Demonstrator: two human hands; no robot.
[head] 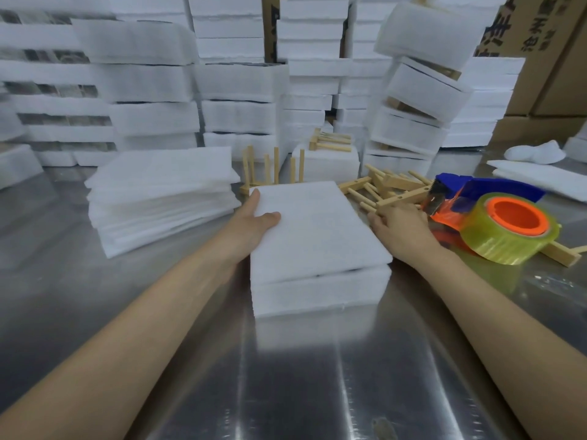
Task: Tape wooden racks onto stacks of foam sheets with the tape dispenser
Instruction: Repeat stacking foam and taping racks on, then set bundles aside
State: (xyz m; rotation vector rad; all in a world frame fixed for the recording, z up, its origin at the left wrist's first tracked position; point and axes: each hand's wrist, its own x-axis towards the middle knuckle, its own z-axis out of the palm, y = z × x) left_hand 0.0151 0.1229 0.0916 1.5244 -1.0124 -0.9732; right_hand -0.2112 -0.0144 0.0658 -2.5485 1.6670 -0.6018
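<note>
A white stack of foam sheets (314, 236) lies in the middle of the metal table (286, 376). My left hand (254, 220) grips its left edge, thumb on top. My right hand (400, 227) rests beside the stack's right edge, fingers spread over a pile of wooden racks (390, 188); whether it holds one I cannot tell. The tape dispenser (489, 214), blue and orange with a yellowish tape roll, lies just right of that hand. One wooden rack (263, 169) stands upright behind the stack.
A loose pile of foam sheets (162, 198) sits to the left. Taped foam bundles (409, 100) tower at the back, some leaning. Cardboard boxes (546, 58) stand at the back right. More foam sheets (536, 173) lie at the far right.
</note>
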